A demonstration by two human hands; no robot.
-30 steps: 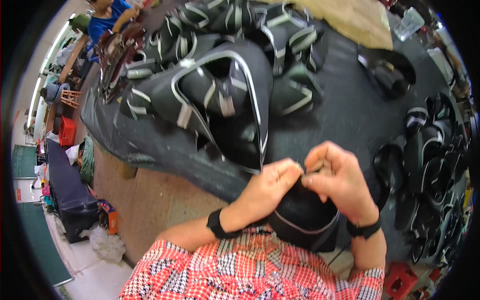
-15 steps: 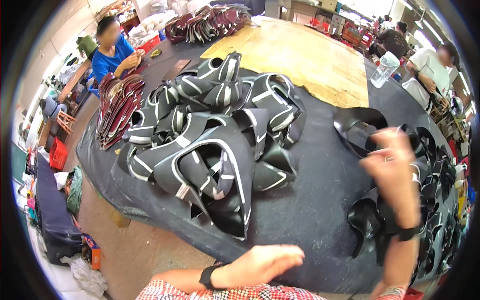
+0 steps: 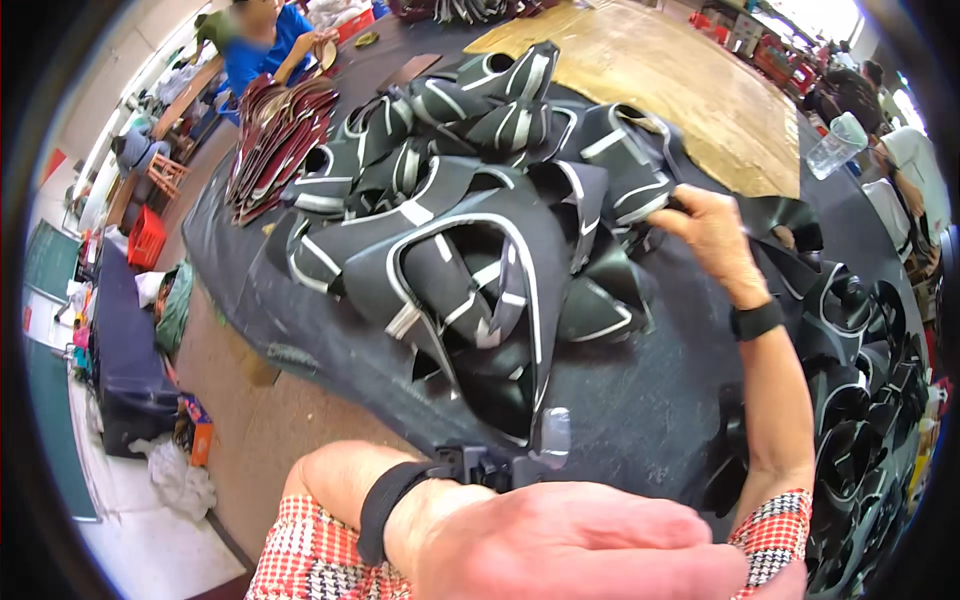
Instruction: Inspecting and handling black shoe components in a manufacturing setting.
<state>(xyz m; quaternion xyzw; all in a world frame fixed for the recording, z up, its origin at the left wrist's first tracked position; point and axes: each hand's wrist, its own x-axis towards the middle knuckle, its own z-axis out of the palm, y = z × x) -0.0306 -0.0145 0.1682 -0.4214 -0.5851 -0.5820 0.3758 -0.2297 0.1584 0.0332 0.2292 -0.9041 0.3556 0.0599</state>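
Observation:
A heap of curved black pieces with white strips (image 3: 450,225) lies in the middle of the table. At its right side my right hand (image 3: 712,238) has thumb and fingers closed at the lower edge of one black piece with white strips (image 3: 632,150), which still rests against the heap. My left hand (image 3: 590,540) is large and near at the bottom of the view. Its fingers are stretched out side by side, and nothing shows in it; the fingertips are partly cut off or blurred. A black band (image 3: 385,510) circles the left wrist.
More glossy black pieces (image 3: 850,400) cover the table's right side. Beyond the heap lies a yellowish sheet (image 3: 680,75), with a clear plastic cup (image 3: 835,150) beside it. A dark red stack (image 3: 285,140) stands at the left edge, where a person in blue (image 3: 265,45) works.
My right hand has moved left from the glossy pieces to the heap and closed at a piece's edge. My left hand has come nearer the camera. The view has shifted, too.

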